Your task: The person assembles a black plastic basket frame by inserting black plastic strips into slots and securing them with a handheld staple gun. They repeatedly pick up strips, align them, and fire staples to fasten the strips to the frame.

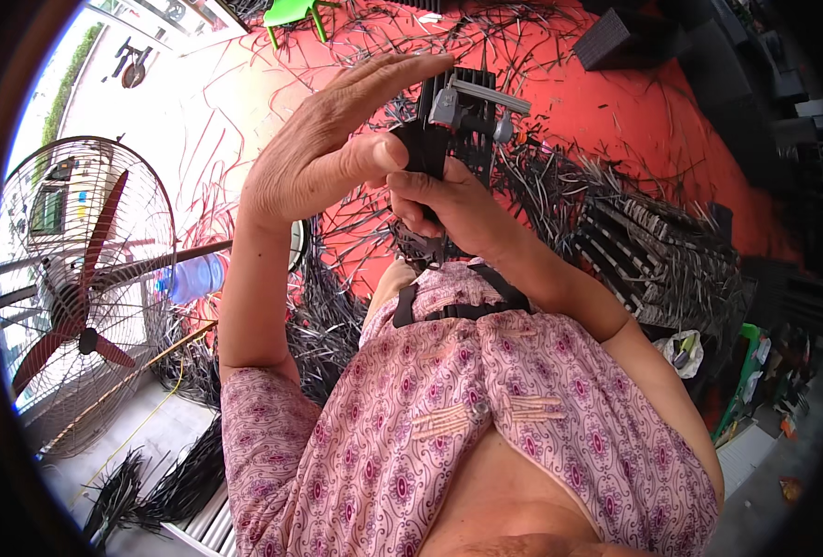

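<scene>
Okay, counting two bare hands up front, gathered about one black-and-grey tool (437, 141), high and central, well above the shirt front. On the left hand (305, 167), seeing fingers stretched out straight, with the thumb spread away below a wide gap. Thumb tip right at the tool's near edge; hard to tell between touching and just apart. On the right hand (453, 200), fingers curled tight around the black handle.

Now tallying the rest: one fan (86, 278) with three blades, off left; one clear blue bottle (193, 278), between fan and left forearm; one green chair (291, 13), cut by the top edge; one stack of dark panels (648, 265), out past the right forearm. Black strips (323, 325) far too many to count, heaped low and scattered up the red floor (658, 125).

Over to edges: hemmed in at far right by dark boxes (620, 42), near the fan cage at left. Roomiest up top right, across red floor crossed only by thin strips, between tool and boxes.
</scene>
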A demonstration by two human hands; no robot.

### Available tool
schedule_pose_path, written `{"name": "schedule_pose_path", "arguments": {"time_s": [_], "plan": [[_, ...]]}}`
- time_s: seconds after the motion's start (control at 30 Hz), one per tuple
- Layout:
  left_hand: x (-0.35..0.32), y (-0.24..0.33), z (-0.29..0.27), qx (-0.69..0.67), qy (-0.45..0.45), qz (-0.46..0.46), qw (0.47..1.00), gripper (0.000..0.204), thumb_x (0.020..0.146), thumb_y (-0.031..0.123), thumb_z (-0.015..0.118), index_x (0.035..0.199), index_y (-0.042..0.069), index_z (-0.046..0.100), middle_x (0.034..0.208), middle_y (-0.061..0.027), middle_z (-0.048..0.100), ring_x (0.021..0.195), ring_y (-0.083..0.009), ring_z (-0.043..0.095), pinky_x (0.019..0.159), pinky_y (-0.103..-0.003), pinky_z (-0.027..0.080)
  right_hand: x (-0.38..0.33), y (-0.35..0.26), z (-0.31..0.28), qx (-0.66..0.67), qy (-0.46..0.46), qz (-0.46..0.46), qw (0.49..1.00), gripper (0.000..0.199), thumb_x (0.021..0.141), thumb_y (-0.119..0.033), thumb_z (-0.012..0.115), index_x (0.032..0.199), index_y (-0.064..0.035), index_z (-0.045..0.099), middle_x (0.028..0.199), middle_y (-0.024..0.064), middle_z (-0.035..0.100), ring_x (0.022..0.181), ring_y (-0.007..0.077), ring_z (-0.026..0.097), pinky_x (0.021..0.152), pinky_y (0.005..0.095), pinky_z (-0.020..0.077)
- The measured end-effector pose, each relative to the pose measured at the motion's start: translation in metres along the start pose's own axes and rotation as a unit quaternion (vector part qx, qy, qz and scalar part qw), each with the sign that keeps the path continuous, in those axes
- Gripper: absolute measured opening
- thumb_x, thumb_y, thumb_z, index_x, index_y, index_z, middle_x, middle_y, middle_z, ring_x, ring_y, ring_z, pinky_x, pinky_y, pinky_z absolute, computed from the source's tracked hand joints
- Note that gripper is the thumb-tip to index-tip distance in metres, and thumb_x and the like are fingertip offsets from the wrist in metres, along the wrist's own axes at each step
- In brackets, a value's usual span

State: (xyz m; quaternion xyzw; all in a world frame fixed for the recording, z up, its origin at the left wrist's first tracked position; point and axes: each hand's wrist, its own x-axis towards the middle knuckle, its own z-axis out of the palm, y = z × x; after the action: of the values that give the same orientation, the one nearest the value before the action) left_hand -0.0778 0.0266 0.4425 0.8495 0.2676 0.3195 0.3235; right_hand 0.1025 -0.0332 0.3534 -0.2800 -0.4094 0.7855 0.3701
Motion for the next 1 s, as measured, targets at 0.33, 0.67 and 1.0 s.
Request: {"name": "schedule_pose_path", "arguments": {"time_s": [0.33,0.67,1.0], "plan": [[-0.033,-0.05,0.048,-0.296,0.088,-0.107,0.945,0.086,0.091,0.05,0.068,0.153,-0.001,0.036,0.149,-0.0164,0.048,0.141,-0.0253,0.042,0.116,-0.04,0.031,0.012,-0.005,-0.016,0.188,0.064,-0.047,0.979,0.045,0.106,-0.046,0.046,0.101,-0.0059,0.064,0.064,-0.0022,0.044,0.049,0.0069,0.037,0.046,0.0233,0.0293],[-0.035,-0.062,0.111,-0.462,0.01,-0.291,0.838,0.046,0.099,0.036,0.066,0.128,0.002,0.058,0.082,0.0013,0.063,0.065,-0.0049,0.06,0.056,-0.02,0.047,0.034,-0.019,-0.052,-0.484,0.179,-0.414,0.75,0.023,0.098,-0.026,0.067,0.097,-0.0029,0.069,0.111,0.0074,0.067,0.103,0.0187,0.063,0.091,0.0349,0.05],[-0.062,-0.115,0.151,-0.399,-0.006,-0.427,0.812,0.027,0.101,0.029,0.064,0.109,0.005,0.071,0.073,0.0037,0.062,0.061,-0.0028,0.056,0.054,-0.019,0.045,0.018,0.064,-0.107,-0.228,0.136,-0.123,0.956,0.03,0.101,-0.03,0.062,0.111,-0.0022,0.071,0.121,0.01,0.063,0.107,0.0161,0.061,0.091,0.0313,0.0497]]}}
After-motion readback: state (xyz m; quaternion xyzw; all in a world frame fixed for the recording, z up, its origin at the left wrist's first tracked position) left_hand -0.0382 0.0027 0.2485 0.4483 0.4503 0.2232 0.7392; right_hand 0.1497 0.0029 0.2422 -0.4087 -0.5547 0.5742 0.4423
